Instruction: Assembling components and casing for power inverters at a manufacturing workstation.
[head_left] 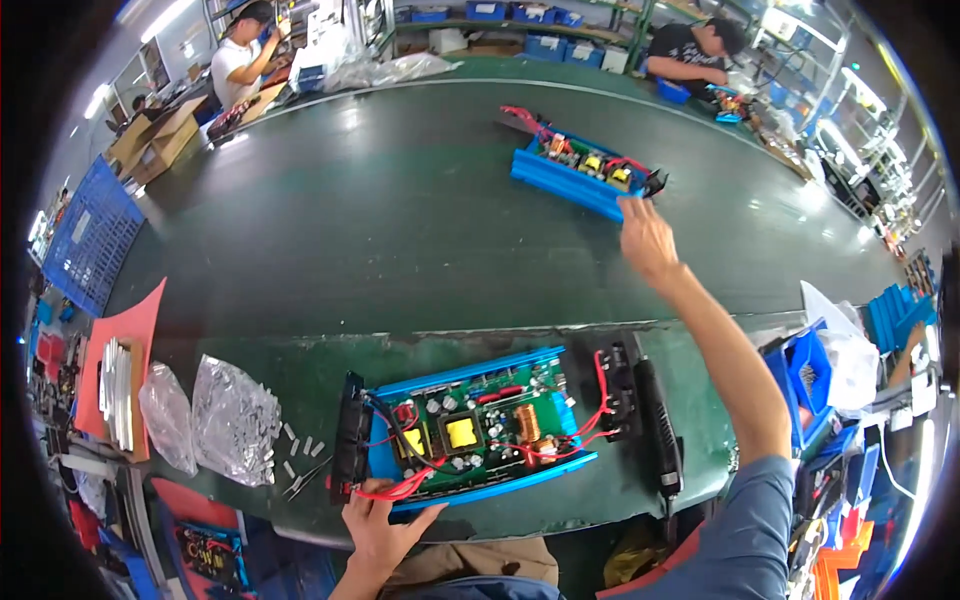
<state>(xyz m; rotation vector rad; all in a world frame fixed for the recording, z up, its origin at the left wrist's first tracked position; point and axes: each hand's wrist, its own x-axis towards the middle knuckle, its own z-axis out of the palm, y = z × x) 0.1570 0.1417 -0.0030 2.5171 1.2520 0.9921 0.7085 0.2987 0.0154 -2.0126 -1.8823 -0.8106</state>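
On the bench before me lies a green circuit board (490, 425) in an open blue metal housing, with yellow-topped transformers and a copper coil. A black end panel (352, 425) stands at its left end; another black end part (622, 390) hangs on red wires at its right. My left hand (380, 535) is at the near left corner, fingers closed about the red wires (405, 487) and housing edge; exactly what they grip is partly hidden. Reaching far forward, my right hand (648, 238) pinches the near right corner of a second blue housing (570, 180) on the conveyor belt, also filled with components.
A black electric screwdriver (660, 430) lies right of the board. To the left are plastic bags of small metal parts (235, 420), loose pieces, tweezers (305, 478) and a red-pink sheet (125, 340). Blue bins (803, 375) stand right. Two people work across the dark belt (330, 210).
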